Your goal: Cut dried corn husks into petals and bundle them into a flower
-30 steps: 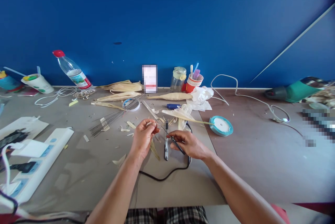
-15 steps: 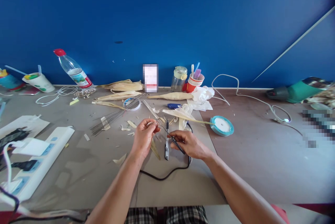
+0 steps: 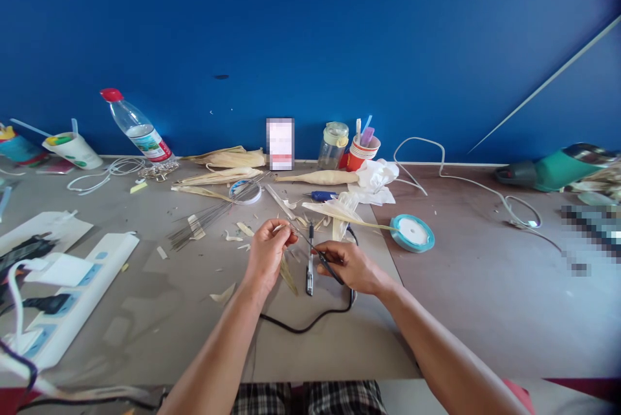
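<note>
My left hand [image 3: 266, 255] is closed in a pinch on a thin wire [image 3: 297, 231] with a small pale husk piece at its fingertips. My right hand [image 3: 350, 266] is closed round a thin dark tool [image 3: 326, 261] whose tip meets the wire just right of the left fingers. A black pen [image 3: 309, 264] lies on the table between the two hands. A black cord [image 3: 310, 321] curves on the table below them. A husk strip [image 3: 287, 275] lies under the left hand.
Dried corn husks [image 3: 228, 176], a bundle of thin wires [image 3: 206, 219], a teal ribbon spool [image 3: 411, 233], a jar [image 3: 332, 145], a red cup [image 3: 361, 150] and a water bottle [image 3: 136, 129] lie behind. A white power strip [image 3: 72, 295] sits left; a green heat tool [image 3: 550, 169] right.
Both hands hold the same pose over the pen; the view has drifted only slightly.
</note>
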Tool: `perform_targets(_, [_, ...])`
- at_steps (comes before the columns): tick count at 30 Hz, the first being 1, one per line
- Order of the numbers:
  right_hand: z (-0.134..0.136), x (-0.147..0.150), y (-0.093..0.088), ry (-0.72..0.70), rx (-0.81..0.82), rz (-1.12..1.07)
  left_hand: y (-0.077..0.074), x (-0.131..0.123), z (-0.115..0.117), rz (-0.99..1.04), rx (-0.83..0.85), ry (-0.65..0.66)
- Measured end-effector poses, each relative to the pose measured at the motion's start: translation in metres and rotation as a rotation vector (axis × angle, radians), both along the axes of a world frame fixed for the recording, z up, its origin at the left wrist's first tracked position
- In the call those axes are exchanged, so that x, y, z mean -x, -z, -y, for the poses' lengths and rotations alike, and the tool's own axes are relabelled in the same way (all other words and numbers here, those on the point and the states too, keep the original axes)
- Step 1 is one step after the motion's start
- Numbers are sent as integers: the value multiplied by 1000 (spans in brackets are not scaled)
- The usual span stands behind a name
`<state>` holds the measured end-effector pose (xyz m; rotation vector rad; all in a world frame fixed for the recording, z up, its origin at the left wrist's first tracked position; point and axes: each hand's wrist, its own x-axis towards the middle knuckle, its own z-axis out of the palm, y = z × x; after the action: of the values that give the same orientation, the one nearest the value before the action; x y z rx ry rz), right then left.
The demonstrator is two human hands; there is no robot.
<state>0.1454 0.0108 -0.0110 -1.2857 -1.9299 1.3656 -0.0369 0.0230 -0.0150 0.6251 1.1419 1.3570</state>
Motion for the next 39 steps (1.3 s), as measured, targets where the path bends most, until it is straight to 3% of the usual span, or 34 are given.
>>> perform_targets(8, [1, 0, -3, 50, 8, -33, -1, 1, 0, -21, -19, 16])
perform_targets(19, [-3, 0, -7, 105, 164, -279, -4, 1, 2, -24, -26, 45])
perform_targets(26, [-3, -2, -4, 80, 98, -214, -8, 0, 4, 21, -3, 107])
perform_targets(32, [-5, -7, -3, 55, -94, 49, -3, 3, 2, 151, -16, 197])
perform_targets(39, [-6, -11, -4, 38, -74, 19, -9, 5, 5, 223, 49, 253])
